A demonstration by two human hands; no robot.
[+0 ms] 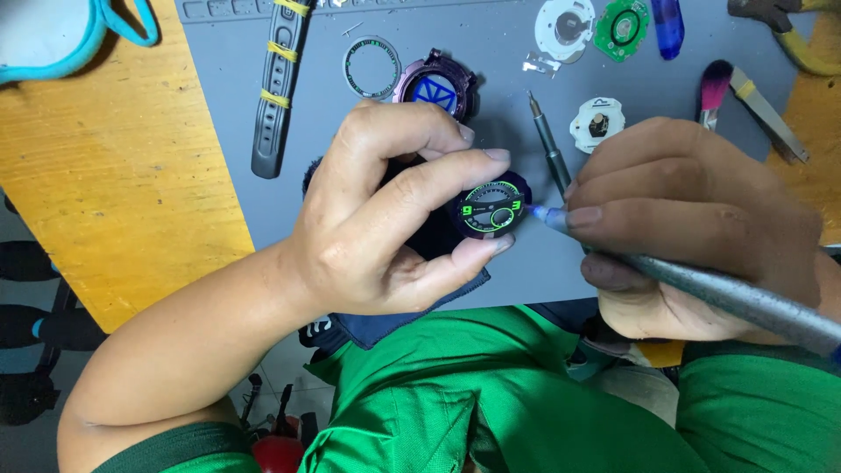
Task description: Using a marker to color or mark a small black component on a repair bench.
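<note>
My left hand (385, 210) pinches a small round watch dial (492, 210), black with green markings, between thumb and fingers above a dark blue cloth (412, 311). In my right hand (701, 210) I grip a grey pen-shaped tool (727, 293); its blue tip touches the right edge of the dial. A thin screwdriver (547, 144) lies on the grey mat (219, 188) just behind the dial.
On the mat lie a black watch strap with yellow bands (279, 88), a ring bezel (371, 67), a purple watch case (438, 86), white movement parts (597, 123), a green circuit board (622, 28), a brush (714, 88) and tweezers (769, 114). The wooden table (105, 175) extends left.
</note>
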